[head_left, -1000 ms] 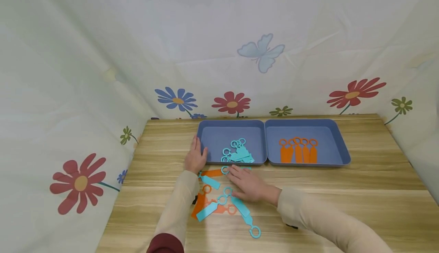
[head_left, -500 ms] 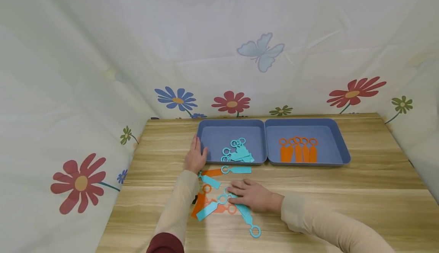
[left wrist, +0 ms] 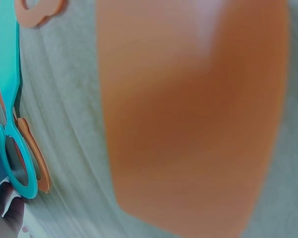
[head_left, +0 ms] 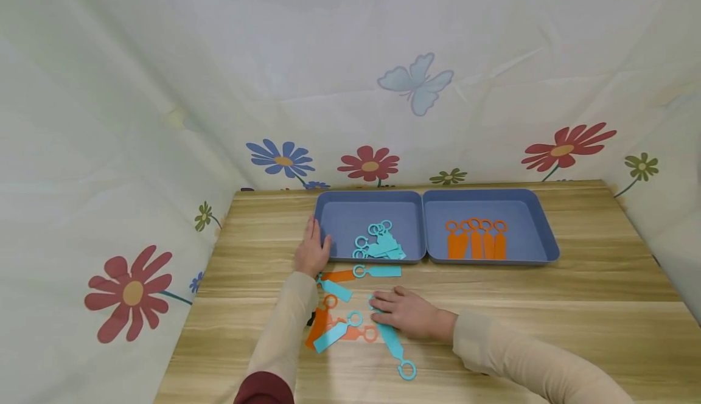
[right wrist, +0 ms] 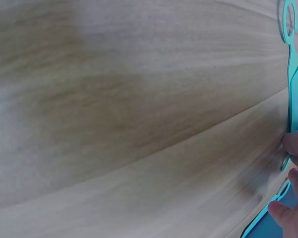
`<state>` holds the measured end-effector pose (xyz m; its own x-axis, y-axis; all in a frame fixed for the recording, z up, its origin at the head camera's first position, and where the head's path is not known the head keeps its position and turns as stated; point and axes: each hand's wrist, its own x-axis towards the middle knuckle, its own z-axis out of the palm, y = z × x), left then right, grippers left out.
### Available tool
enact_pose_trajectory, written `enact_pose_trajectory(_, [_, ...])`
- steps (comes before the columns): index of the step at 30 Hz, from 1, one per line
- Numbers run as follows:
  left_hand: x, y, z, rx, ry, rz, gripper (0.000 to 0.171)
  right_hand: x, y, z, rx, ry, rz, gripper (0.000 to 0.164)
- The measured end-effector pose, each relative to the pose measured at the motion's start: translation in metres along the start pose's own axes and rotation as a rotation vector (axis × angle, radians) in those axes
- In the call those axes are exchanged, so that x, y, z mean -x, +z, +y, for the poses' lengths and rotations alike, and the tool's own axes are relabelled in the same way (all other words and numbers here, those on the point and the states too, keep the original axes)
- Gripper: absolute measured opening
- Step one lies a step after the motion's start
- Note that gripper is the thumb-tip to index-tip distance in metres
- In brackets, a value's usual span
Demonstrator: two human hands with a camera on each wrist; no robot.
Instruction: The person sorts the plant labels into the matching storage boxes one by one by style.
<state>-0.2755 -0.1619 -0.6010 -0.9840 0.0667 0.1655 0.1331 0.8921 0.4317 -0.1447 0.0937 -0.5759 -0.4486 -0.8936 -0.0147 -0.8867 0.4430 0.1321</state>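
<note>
Turquoise tags [head_left: 391,337] lie flat on the wooden surface [head_left: 591,294], near of the left tray [head_left: 339,212], seemingly two overlapped, one ring at the near end and another by the fingertips of the right hand [head_left: 411,316]. That hand reaches in from the right, its fingers extended and parted, touching the far end of the pair; no closed pinch shows, though the thumb's hold is hard to judge. For a clean pick-up, I would slide the upper tag off the lower one first, then nip it at the narrow neck behind its ring, so only one comes up. Keep clear of the crossed orange tags [head_left: 319,325] and the turquoise tag on top of them [head_left: 333,336], just to the left, since rings could catch. The left hand [head_left: 312,255] lies along the left wall of the left tray, fingers straight, thumb at its near corner; whether it grips the rim I cannot tell. Light, steady contact there should stop the left tray from shifting against the right tray [head_left: 523,227].
</note>
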Motion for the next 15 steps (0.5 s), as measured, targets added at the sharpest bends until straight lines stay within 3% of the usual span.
enact_pose_trajectory(6, [0.0001,0.0013,-0.0015,-0.007,0.004,0.000,0.060,0.0006,0.0022,0.0019,0.034,0.002,0.059,0.032])
enact_pose_trajectory(15, [0.0003,0.0000,-0.0007,-0.009,0.005,0.007,0.060,0.0010,-0.0004,0.0053,0.039,0.023,0.082,0.023])
